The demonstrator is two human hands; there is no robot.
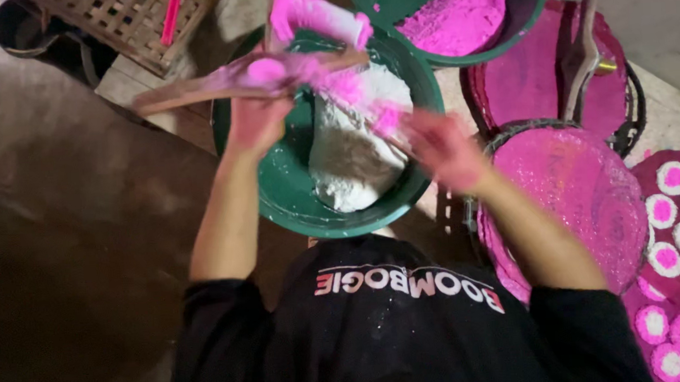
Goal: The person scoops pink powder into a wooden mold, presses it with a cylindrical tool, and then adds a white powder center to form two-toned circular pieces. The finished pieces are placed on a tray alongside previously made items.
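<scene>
Left hand (257, 114) grips a wooden mould (218, 85) smeared pink; the blurred right hand (442, 148) pinches its far end over one green bowl (278, 194) of white dough (354, 163). A second bowl (528, 3), far right, holds pink powder (455, 18). About eleven finished pink-and-white pieces (674, 177) lie at right; much dough remains.

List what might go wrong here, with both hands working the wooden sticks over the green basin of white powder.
1. The pink-coated wooden sticks cross above the white powder mound in the round green basin; pink may drop in and tint it.
2. The left hand and right hand are motion-blurred, so powder could fly over the basin's rim.
3. The second green basin of pink powder sits close behind; a swinging stick might knock it.
</scene>
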